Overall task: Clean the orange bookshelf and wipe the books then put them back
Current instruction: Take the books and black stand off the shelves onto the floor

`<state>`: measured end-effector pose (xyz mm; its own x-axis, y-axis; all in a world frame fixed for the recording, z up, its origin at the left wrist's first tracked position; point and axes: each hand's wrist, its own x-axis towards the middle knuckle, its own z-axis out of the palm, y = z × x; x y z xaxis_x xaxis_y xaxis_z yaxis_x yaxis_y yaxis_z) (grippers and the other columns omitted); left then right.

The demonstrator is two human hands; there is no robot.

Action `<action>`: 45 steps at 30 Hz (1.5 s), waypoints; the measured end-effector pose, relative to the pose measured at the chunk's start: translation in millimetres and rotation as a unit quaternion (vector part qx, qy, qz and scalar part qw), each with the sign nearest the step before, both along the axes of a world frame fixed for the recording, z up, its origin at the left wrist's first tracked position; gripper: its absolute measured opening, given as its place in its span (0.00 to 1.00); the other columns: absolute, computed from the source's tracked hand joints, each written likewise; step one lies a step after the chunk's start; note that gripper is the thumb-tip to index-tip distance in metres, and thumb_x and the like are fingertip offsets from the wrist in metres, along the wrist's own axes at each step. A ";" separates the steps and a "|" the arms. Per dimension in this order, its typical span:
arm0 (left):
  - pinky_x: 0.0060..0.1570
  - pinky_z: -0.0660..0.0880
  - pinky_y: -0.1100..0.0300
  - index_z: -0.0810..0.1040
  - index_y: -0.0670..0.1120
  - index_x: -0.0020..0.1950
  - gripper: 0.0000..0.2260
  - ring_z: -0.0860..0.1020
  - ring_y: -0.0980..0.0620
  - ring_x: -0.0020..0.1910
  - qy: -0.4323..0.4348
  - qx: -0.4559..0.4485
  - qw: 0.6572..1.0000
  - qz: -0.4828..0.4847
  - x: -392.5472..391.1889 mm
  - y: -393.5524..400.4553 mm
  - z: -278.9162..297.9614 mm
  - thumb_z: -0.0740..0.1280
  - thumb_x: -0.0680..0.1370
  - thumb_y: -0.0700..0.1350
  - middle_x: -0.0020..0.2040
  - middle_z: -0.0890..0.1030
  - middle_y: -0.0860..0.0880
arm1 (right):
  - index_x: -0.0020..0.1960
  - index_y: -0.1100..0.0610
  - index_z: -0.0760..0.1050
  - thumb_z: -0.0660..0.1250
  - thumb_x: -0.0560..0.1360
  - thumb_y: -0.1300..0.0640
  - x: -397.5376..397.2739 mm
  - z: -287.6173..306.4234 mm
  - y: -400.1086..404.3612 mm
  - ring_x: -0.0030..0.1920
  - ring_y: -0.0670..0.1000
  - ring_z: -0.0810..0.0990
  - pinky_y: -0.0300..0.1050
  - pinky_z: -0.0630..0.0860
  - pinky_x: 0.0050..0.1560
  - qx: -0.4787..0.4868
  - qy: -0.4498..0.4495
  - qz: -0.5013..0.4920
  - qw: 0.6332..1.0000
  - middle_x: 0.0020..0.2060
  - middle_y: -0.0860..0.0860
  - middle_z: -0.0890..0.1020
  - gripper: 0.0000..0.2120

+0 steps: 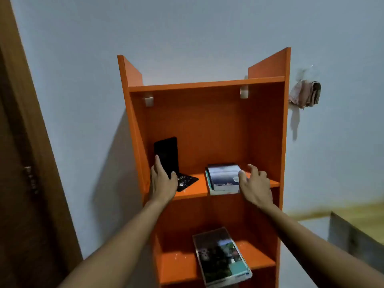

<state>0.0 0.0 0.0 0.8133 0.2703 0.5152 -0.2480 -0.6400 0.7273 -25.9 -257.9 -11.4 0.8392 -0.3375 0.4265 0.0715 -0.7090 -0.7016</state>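
The orange bookshelf (pixel 207 121) stands against a pale wall. On its middle shelf a small stack of books (pixel 223 178) lies flat at the right. My right hand (pixel 254 183) touches the stack's right side, fingers loosely spread. At the left of the same shelf a black bookend (pixel 166 154) stands upright, its flat foot speckled white. My left hand (pixel 163 179) rests against it, index finger straight up its face and thumb by its base. One shelf lower, a book with a picture cover (pixel 221 256) lies flat and juts past the front edge.
A brown wooden door (pixel 22 163) with a handle is at the left. Cloths (pixel 305 94) hang from a hook on the wall right of the shelf. A grey surface (pixel 357 242) sits low at the right.
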 end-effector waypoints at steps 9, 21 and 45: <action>0.74 0.58 0.46 0.36 0.45 0.80 0.41 0.55 0.38 0.79 0.080 -0.026 0.993 0.083 60.5 -11.6 0.5 0.65 0.81 0.44 0.80 0.51 0.37 | 0.76 0.52 0.56 0.53 0.76 0.31 53.2 -24.8 -26.9 0.66 0.66 0.74 0.62 0.71 0.64 0.058 0.169 0.050 0.983 0.70 0.61 0.71 0.37; 0.62 0.71 0.47 0.59 0.43 0.77 0.26 0.71 0.36 0.67 -0.048 0.022 0.994 0.091 75.6 -12.1 -8.8 0.63 0.81 0.36 0.71 0.69 0.38 | 0.63 0.55 0.66 0.72 0.75 0.51 47.7 -42.0 -17.2 0.26 0.50 0.71 0.41 0.65 0.27 0.369 0.081 0.096 0.921 0.37 0.57 0.78 0.23; 0.45 0.69 0.79 0.70 0.41 0.67 0.16 0.75 0.52 0.53 -0.181 -0.022 0.982 0.050 -67.6 59.5 -57.6 0.65 0.80 0.36 0.58 0.77 0.46 | 0.58 0.58 0.73 0.61 0.82 0.61 -24.3 -61.1 23.1 0.39 0.55 0.83 0.53 0.80 0.42 0.542 0.061 0.202 0.813 0.44 0.56 0.83 0.07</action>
